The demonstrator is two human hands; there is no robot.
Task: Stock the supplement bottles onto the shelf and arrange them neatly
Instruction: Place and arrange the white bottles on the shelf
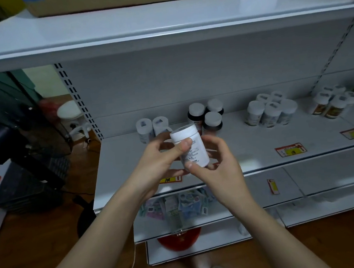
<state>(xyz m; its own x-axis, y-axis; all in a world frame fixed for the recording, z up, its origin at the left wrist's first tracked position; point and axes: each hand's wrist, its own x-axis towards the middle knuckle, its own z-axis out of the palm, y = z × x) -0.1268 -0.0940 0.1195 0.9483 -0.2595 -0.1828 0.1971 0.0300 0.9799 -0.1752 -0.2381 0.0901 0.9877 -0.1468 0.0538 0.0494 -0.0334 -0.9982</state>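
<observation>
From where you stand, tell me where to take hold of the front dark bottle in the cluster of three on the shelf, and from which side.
Grip the front dark bottle by its white cap, coming from above and the front. It stands upright, two more dark bottles crowd it behind and to the left, and its cap is the most exposed part. Both hands are currently holding the white bottle.

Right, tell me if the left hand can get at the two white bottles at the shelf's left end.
Probably not yet: the left hand and right hand both grip the white bottle before the two white bottles.
</observation>
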